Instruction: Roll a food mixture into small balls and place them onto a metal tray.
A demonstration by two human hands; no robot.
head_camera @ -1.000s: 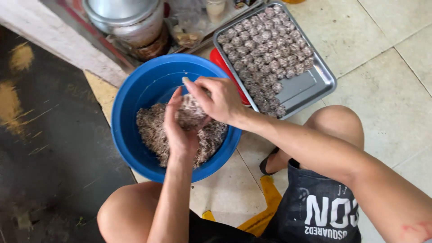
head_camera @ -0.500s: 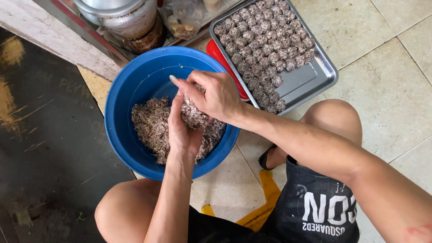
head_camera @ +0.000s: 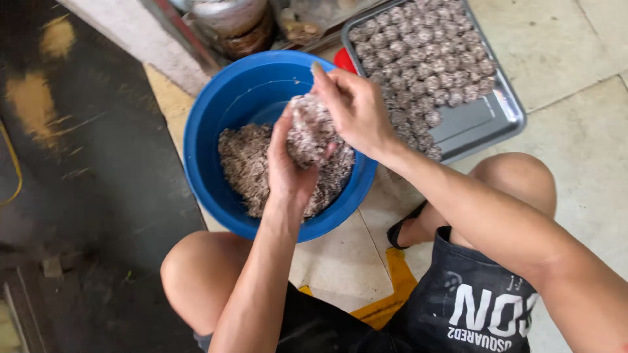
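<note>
The left hand (head_camera: 288, 167) cups a pale, flecked lump of minced mixture (head_camera: 309, 127), fingers curled around it, above the round blue plastic basin (head_camera: 216, 111). The right hand (head_camera: 356, 108) presses on the lump from above, fingers bent. More loose mixture (head_camera: 245, 163) lies inside the basin. Just beside the basin, a rectangular metal tray (head_camera: 484, 124) holds rows of small rolled balls (head_camera: 418, 46).
</note>
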